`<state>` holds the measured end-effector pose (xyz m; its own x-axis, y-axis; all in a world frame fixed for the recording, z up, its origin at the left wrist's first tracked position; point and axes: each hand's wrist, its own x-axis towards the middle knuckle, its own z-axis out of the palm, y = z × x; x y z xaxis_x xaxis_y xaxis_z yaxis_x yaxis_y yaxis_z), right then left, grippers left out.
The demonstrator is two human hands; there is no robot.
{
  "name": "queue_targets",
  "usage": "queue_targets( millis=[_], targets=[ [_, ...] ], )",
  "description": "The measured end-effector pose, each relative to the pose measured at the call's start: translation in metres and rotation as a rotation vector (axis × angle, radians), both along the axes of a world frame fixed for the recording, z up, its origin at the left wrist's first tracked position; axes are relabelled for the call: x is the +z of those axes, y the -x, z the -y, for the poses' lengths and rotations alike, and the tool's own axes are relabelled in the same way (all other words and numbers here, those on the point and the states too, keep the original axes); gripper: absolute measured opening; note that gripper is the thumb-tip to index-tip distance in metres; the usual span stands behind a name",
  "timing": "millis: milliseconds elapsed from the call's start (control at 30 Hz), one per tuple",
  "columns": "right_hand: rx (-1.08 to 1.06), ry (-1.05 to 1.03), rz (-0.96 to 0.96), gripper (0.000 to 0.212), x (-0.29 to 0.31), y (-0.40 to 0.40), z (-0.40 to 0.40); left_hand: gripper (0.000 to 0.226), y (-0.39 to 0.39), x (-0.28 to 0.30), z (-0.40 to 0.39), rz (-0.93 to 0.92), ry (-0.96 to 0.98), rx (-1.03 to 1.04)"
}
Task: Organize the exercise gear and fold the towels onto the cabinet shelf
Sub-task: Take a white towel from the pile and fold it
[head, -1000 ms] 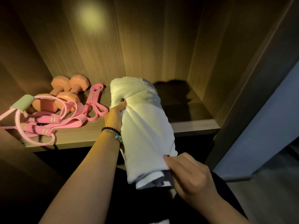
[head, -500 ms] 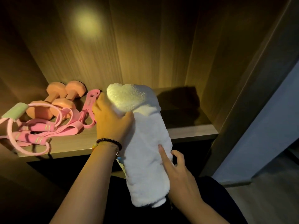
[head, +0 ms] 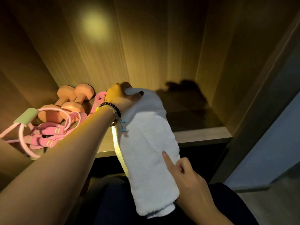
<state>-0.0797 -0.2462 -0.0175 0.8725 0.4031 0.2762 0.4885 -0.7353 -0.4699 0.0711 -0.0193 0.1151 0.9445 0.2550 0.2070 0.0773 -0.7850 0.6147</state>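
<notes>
Towel [head: 149, 143], white and rolled lengthwise, lies across the front edge of the cabinet shelf [head: 203, 137], far end over the shelf, near end overhanging toward the person. Left hand [head: 121, 96] grasps the far end, thumb curled over the cloth; beaded bracelets [head: 112, 108] sit at that wrist. Right hand [head: 190, 179] presses 1 extended index finger against the towel's right side, other fingers curled, grasping nothing. 2 orange dumbbells [head: 71, 103] and tangled pink resistance bands [head: 48, 135] occupy the shelf's left part, beside the towel.
</notes>
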Motion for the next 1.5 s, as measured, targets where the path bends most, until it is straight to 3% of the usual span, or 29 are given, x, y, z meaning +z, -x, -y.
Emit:
queue_targets(
  millis=[100,233,333,400,467,533,633,733,833,900,967,1033,1133,1233,1500],
  targets=[
    [0.07,0.001,0.212,0.091,-0.014,-0.001,0.021,0.018,0.004,-0.036,-0.02,0.173,0.242,0.123],
    [0.108,0.018,0.283,0.09,-0.022,-0.002,0.021,0.041,0.005,-0.076,-0.027,0.25,0.401,0.328],
    [0.272,-0.033,0.028,0.091,-0.018,0.0,0.027,0.034,0.003,-0.084,-0.023,0.33,0.368,0.283],
    [0.294,-0.322,-0.265,0.076,-0.007,-0.008,0.036,0.031,0.006,-0.087,-0.024,0.37,0.338,0.276],
    [0.111,-0.603,-0.319,0.054,0.007,-0.028,0.036,0.04,0.014,-0.088,-0.023,0.38,0.331,0.288],
    [-0.061,-0.631,-0.389,0.04,0.019,-0.058,0.024,0.059,0.023,-0.087,-0.019,0.347,0.418,0.284],
    [-0.066,-0.554,-0.653,0.069,0.031,-0.092,-0.01,0.084,0.042,-0.086,-0.013,0.266,0.602,0.307],
    [-0.047,-0.488,-0.653,0.082,0.037,-0.105,-0.034,0.072,0.06,-0.082,-0.008,0.2,0.817,0.243],
    [-0.015,-0.502,-0.674,0.097,0.04,-0.11,-0.034,0.083,0.07,-0.08,-0.009,-0.025,1.029,0.205],
    [0.087,-0.51,-0.713,0.098,0.047,-0.108,-0.025,0.062,0.077,-0.079,-0.014,-0.15,1.197,0.046],
    [0.171,-0.525,-0.712,0.084,0.06,-0.103,-0.015,0.049,0.084,-0.075,-0.014,-0.211,1.294,-0.153],
    [0.209,-0.606,-0.668,0.071,0.075,-0.098,-0.007,0.057,0.088,-0.074,-0.012,-0.227,1.343,-0.321],
    [0.244,-0.76,-0.583,0.061,0.092,-0.091,-0.002,0.049,0.091,-0.072,-0.004,-0.091,1.381,-0.493],
    [0.3,-0.826,-0.517,0.054,0.108,-0.084,0.002,0.046,0.094,-0.069,0.005,0.056,1.383,-0.533],
    [0.357,-0.704,-0.238,0.077,0.132,-0.061,0.019,0.046,0.109,-0.062,0.012,0.081,1.451,-0.585]
  ],
)
